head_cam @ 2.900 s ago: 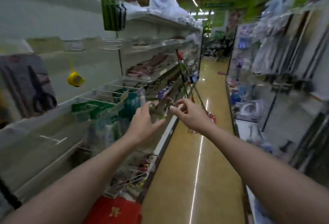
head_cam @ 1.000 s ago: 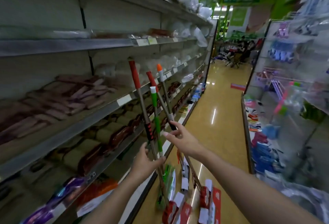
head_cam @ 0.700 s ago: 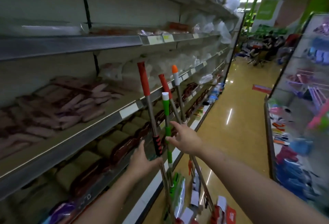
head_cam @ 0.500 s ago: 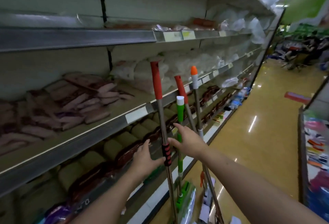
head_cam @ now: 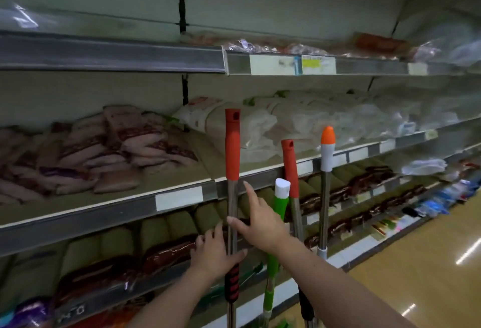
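Note:
Several mop or broom poles lean against the shelving. The tallest, a metal pole with a red top grip (head_cam: 232, 145), runs down through the fork of my left hand (head_cam: 214, 253); the thumb lies on its right side and the fingers on its left, just above a red-and-black ribbed grip. My right hand (head_cam: 260, 222) is spread in front of the poles, index finger pointing up, thumb tip against the same pole. To the right stand a green pole with a white cap (head_cam: 281, 198), a second red-topped pole (head_cam: 289, 168) and an orange-tipped pole (head_cam: 326, 150).
Metal shelves fill the left and centre. The middle shelf (head_cam: 104, 207) holds pink packets (head_cam: 109, 150) and clear bagged goods (head_cam: 299, 124); green and brown packs (head_cam: 156, 234) sit below. The yellow aisle floor (head_cam: 421, 275) runs along the right.
The view has turned left and come closer to the shelves. My right hand has moved left from the green pole to the tall red-topped pole and spread open. My left hand stays on that pole.

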`<act>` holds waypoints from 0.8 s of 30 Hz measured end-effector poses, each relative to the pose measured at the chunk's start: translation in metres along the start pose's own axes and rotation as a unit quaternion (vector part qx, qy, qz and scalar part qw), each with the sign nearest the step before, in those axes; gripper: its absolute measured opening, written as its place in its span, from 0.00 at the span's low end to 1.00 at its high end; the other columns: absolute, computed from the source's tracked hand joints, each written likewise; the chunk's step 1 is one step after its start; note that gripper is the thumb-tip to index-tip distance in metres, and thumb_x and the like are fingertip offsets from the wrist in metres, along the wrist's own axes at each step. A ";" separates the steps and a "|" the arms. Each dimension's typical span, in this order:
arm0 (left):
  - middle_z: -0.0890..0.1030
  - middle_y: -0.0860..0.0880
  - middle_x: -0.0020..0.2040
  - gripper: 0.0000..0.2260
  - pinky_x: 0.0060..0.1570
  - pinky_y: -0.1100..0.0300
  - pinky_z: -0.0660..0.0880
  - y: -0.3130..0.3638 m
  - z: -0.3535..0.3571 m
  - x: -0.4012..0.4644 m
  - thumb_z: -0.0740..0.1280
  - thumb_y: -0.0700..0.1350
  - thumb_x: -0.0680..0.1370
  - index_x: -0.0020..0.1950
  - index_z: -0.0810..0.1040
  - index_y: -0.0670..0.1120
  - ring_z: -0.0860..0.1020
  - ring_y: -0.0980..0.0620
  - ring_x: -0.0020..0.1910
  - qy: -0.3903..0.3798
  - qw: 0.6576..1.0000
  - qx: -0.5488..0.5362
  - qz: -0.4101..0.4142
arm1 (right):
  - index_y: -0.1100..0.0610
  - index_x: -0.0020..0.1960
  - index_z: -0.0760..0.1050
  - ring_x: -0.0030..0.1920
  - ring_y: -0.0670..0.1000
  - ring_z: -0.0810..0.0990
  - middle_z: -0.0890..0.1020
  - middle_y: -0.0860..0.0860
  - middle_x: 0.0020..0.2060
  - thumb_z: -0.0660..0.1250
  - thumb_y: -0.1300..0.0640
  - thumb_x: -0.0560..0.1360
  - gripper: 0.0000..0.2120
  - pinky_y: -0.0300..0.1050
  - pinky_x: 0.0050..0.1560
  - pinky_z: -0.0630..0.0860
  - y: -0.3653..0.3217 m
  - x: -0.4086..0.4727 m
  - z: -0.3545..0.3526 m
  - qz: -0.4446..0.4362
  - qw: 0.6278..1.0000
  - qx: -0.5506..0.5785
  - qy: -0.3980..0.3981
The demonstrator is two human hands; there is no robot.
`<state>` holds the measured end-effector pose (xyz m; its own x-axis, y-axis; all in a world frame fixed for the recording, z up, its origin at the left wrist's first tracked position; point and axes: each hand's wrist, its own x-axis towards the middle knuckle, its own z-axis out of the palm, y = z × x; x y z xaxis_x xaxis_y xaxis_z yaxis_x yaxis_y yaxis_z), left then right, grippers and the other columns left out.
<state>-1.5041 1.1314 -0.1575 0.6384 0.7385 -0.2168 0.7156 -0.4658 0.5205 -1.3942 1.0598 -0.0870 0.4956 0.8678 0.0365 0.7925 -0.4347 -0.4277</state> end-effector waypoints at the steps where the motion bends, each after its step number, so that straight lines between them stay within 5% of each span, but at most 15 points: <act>1: 0.64 0.48 0.72 0.43 0.67 0.45 0.66 0.003 0.006 0.005 0.65 0.67 0.69 0.76 0.50 0.54 0.63 0.42 0.71 -0.012 1.000 -0.016 -0.007 | 0.43 0.76 0.35 0.63 0.57 0.74 0.70 0.57 0.67 0.63 0.37 0.74 0.44 0.56 0.60 0.74 0.001 0.005 0.002 -0.010 0.999 0.045 -0.009; 5: 0.76 0.51 0.61 0.38 0.53 0.47 0.78 0.000 0.033 0.025 0.63 0.67 0.65 0.70 0.48 0.65 0.76 0.48 0.57 -0.041 0.992 -0.117 -0.009 | 0.47 0.76 0.33 0.65 0.57 0.73 0.68 0.57 0.71 0.64 0.47 0.77 0.44 0.48 0.62 0.73 -0.006 0.017 0.014 -0.051 0.984 0.172 -0.024; 11: 0.80 0.45 0.50 0.22 0.43 0.47 0.81 0.004 0.025 0.019 0.63 0.56 0.75 0.62 0.53 0.61 0.81 0.47 0.43 -0.023 0.992 -0.126 -0.008 | 0.51 0.77 0.37 0.54 0.62 0.79 0.77 0.63 0.60 0.59 0.53 0.80 0.36 0.50 0.51 0.75 -0.004 0.025 0.022 -0.040 0.982 0.182 -0.008; 24: 0.78 0.43 0.51 0.18 0.53 0.41 0.76 0.007 0.021 0.015 0.60 0.50 0.79 0.64 0.56 0.53 0.78 0.42 0.50 -0.014 0.996 -0.081 -0.014 | 0.48 0.76 0.35 0.51 0.60 0.80 0.79 0.61 0.57 0.57 0.53 0.81 0.36 0.53 0.52 0.77 -0.005 0.023 0.028 -0.052 0.981 0.185 -0.015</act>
<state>-1.4835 1.1286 -0.1742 0.6278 0.7351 -0.2558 0.6799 -0.3580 0.6400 -1.3965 1.0889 -0.1090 0.4040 0.9119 0.0730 0.6519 -0.2310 -0.7223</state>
